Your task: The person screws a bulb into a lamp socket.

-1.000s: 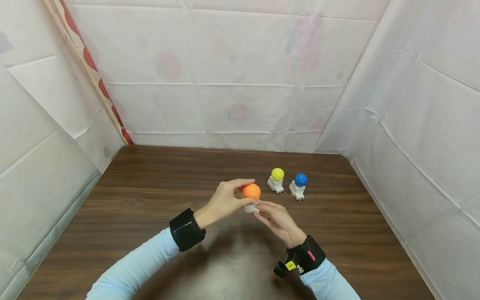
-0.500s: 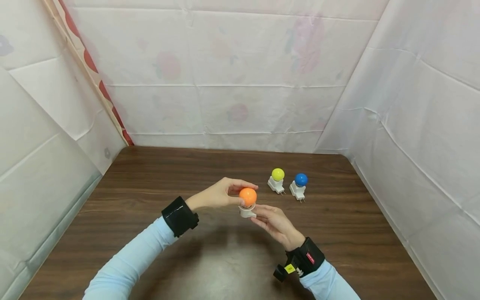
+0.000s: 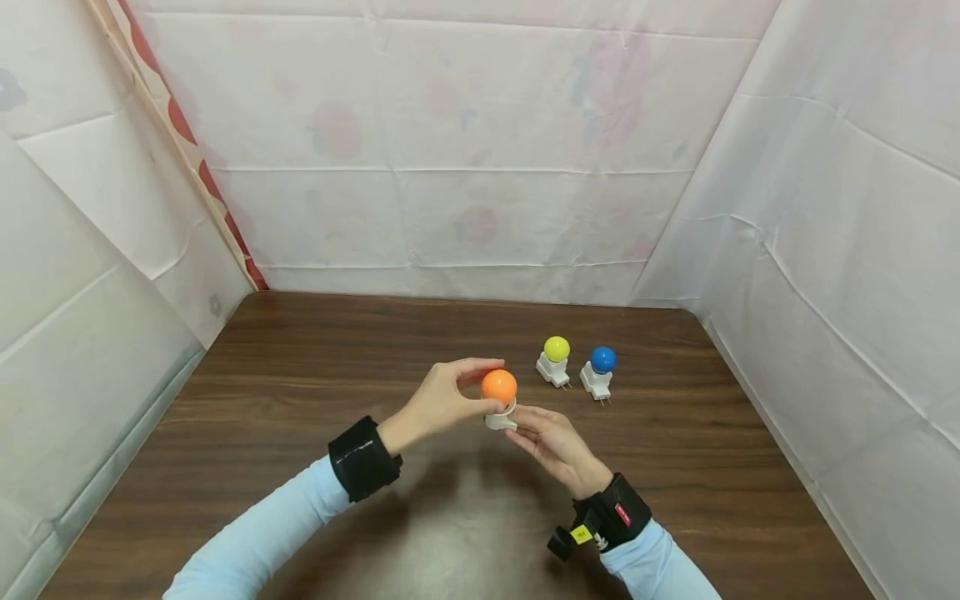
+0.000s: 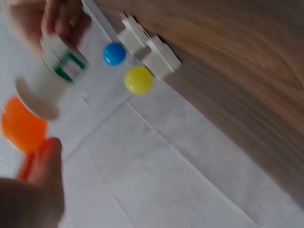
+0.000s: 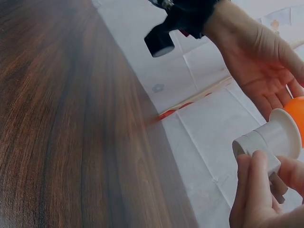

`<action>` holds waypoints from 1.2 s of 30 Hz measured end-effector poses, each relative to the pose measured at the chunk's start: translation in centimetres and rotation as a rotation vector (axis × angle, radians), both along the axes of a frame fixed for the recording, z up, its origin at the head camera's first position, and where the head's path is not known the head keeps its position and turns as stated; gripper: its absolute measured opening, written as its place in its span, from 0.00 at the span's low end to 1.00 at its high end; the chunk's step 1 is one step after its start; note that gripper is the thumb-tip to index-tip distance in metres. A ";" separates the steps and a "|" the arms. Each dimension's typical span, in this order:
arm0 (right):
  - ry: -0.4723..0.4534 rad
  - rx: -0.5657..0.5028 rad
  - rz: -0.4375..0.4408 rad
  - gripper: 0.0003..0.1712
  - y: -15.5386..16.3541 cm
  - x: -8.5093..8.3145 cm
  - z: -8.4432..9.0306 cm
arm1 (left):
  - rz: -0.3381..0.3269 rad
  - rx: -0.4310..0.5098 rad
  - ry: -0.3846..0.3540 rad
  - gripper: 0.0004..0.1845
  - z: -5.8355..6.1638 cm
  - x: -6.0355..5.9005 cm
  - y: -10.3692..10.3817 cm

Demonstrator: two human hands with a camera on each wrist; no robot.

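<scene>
**Two hands holding an orange bulb lamp above the table**

The left hand [image 3: 442, 400] is curling its fingers round the orange bulb [image 3: 499, 386], thumb and fingertips lying on the round top and side. In the left wrist view the same orange bulb [image 4: 21, 126] is showing just above a fingertip, blurred. The right hand [image 3: 551, 437] is pinching the white socket base [image 3: 499, 419] under the bulb, fingers curled up from below. In the right wrist view those fingers [image 5: 254, 190] are wrapping the white socket base [image 5: 266, 145], whose flared collar is meeting the orange bulb [image 5: 297, 116] at the frame edge; the left hand [image 5: 259, 61] is cupping open-palmed behind it. Whether the bulb is seated fully in the base cannot be told.

The lamp is being held in the air over the middle of the wooden table [image 3: 300, 400], not touching it, slightly left of and nearer the person than two other lamps.

Those two are standing on the table beyond the hands: a yellow bulb lamp [image 3: 555, 358] and a blue bulb lamp [image 3: 600, 368], just beside each other, the blue one to the right. Each is sitting on a white plug base with metal prongs pointing toward the person. The left wrist view is also catching the yellow bulb lamp [image 4: 138, 79] and blue bulb lamp [image 4: 114, 53].

Both forearms are wearing light blue sleeves and black wrist straps [image 3: 363, 458]. White sheeting [image 3: 480, 150] with faint flower print is walling the table on three sides.
</scene>
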State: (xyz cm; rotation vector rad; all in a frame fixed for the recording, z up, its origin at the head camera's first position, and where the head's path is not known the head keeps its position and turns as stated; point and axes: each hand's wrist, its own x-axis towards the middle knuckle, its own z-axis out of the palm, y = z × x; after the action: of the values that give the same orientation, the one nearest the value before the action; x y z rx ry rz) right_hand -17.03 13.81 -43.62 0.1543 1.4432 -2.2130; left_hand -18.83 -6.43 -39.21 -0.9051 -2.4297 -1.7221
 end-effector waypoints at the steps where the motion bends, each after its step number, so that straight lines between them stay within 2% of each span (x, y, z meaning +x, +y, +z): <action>1: 0.003 -0.002 0.001 0.30 0.0 0.0 0.0 | 0.033 0.005 0.010 0.30 -0.1 0.3 0.2; 5: 0.006 -0.011 0.009 0.30 0.0 0.1 0.0 | 0.102 0.009 0.062 0.29 -0.1 1.1 0.6; 9: 0.000 -0.014 0.015 0.30 -0.1 0.2 0.0 | 0.102 0.005 0.049 0.27 0.0 1.0 0.7; 13: 0.000 -0.015 0.021 0.30 -0.1 0.2 0.0 | 0.052 -0.002 0.029 0.26 0.1 0.8 0.5; 22: 0.003 -0.001 0.027 0.29 -0.2 0.3 -0.2 | -0.114 -0.087 0.021 0.26 0.0 0.3 -0.3; 28: 0.012 0.002 0.044 0.29 -0.3 0.3 -0.1 | -0.165 -0.077 0.009 0.27 -0.1 0.2 -0.6; 32: 0.011 0.009 0.037 0.30 -0.4 0.3 0.0 | -0.134 -0.058 0.018 0.29 -0.1 0.4 -0.5; 36: 0.011 0.012 0.026 0.29 -0.4 0.4 0.1 | -0.020 -0.014 0.021 0.30 0.6 1.6 -0.2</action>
State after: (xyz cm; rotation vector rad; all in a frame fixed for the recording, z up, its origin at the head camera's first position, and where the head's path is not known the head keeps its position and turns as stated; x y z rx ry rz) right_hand -16.63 13.39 -43.54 0.1263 1.4566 -2.1881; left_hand -17.26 -6.63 -38.62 -0.9465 -2.4313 -1.6950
